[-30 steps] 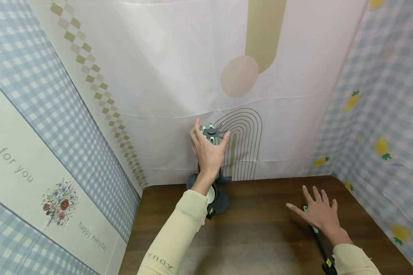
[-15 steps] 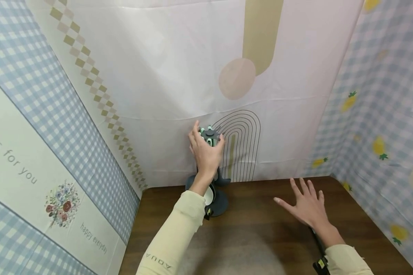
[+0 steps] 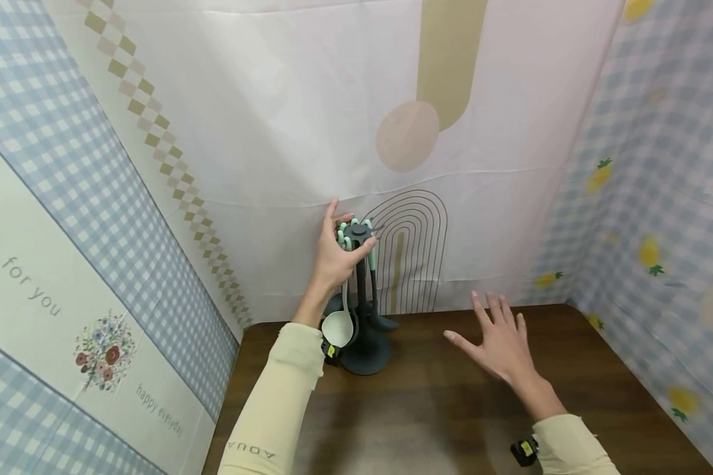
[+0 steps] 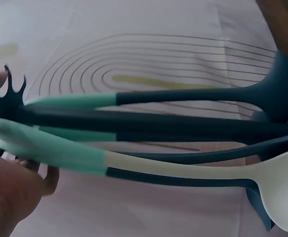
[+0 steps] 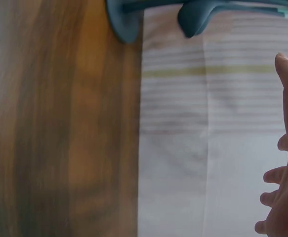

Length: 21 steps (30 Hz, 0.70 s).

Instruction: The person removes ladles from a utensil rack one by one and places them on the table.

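Note:
A dark utensil stand [image 3: 365, 353] with a round base stands at the back of the table by the wall. Utensils with mint-green handles hang from its top, among them a cream ladle [image 3: 337, 328] and a dark ladle [image 3: 385, 323]. My left hand [image 3: 335, 257] grips the stand's hooked top, thumb at its near right side and the index finger pointing up; other fingers are partly hidden behind. In the left wrist view the cream ladle [image 4: 284, 190] hangs in front of dark utensils. My right hand [image 3: 502, 343] hovers over the table, right of the stand, fingers spread, holding nothing.
A brown wooden table [image 3: 416, 409] reaches back to a white patterned cloth wall [image 3: 285, 264]. Blue checked cloths close off the left and right sides. A small black camera [image 3: 524, 451] sits at my right wrist.
The stand's top has turned, bringing the cream ladle into view on the left. My left forearm swung left. My right hand moved left; the mint-and-black utensil beneath it no longer shows.

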{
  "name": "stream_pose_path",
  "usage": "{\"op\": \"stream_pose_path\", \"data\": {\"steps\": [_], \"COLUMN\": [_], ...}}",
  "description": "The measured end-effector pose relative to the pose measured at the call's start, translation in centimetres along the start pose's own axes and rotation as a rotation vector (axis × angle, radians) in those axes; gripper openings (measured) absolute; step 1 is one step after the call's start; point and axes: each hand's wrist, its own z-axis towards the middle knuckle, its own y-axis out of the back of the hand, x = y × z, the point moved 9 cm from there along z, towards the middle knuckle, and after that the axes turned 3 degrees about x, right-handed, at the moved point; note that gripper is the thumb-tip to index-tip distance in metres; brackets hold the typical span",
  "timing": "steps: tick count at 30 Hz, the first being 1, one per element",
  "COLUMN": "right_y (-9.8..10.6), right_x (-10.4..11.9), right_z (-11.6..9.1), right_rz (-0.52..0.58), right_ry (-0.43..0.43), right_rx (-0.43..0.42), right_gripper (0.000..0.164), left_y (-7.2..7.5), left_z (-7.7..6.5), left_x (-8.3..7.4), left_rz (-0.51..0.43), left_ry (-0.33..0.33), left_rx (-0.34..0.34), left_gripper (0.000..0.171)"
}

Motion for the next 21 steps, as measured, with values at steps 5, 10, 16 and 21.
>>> {"op": "stream_pose_path", "data": {"steps": [5,10,16,21], "right_y": [-0.1,0.4,0.9,1.1], "right_x": [3.0,5.3,7.6,8.8], "right_z": [1.1,1.7,2.0,2.0], "right_rz": [0.013,0.045,0.084,0.094], "right_ry": [0.038,0.062,0.096,0.119], "right_rx": [-0.020,-0.059,-0.074,-0.072], "right_gripper": [0.109,0.109,0.108,0.107], "left_y": [0.3,0.0,0.0,0.7], "left_z": [-0.2,-1.3,-3.0,-3.8], "left_x": [0.3,0.0,-0.9,-1.4], "left_rz": [-0.041,0.050,0.126,0.112], "left_ry": [0.018,0.004,-0.023,-0.029], "left_rx": [0.034,-0.117,-0.334,-0.442], "left_gripper": [0.102,0.099,0.100,0.092]}}
